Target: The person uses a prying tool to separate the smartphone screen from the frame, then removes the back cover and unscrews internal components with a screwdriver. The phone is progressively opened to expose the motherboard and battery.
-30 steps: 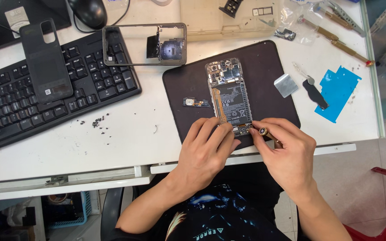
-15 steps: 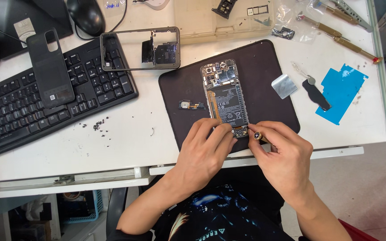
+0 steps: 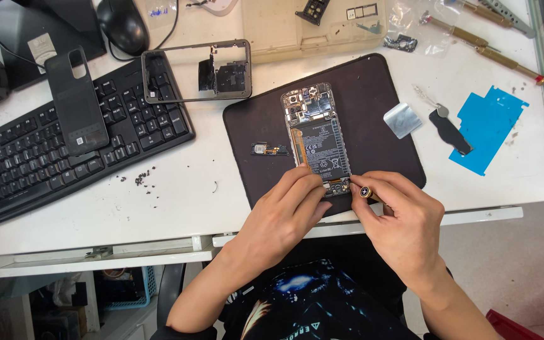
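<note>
An opened phone (image 3: 318, 133) lies face down on a black work mat (image 3: 373, 101), its battery and circuit boards exposed. My left hand (image 3: 284, 214) presses its fingertips on the phone's lower end, holding it in place. My right hand (image 3: 398, 217) grips a small brass-capped screwdriver (image 3: 365, 192), whose tip points at the phone's bottom right corner. A small loose part with a flex cable (image 3: 267, 149) lies on the mat just left of the phone.
A black keyboard (image 3: 64, 151) carries a phone back cover (image 3: 77, 101) and an empty phone frame (image 3: 196, 70). Tiny screws (image 3: 141, 178) are scattered on the white desk. A blue film (image 3: 487, 123), metal plate (image 3: 402, 119), black pick (image 3: 451, 132) and brass tools (image 3: 486, 44) lie right.
The view has shifted slightly. Both hands stay at the phone's lower end, the right one with the screwdriver has edged closer to the bottom corner.
</note>
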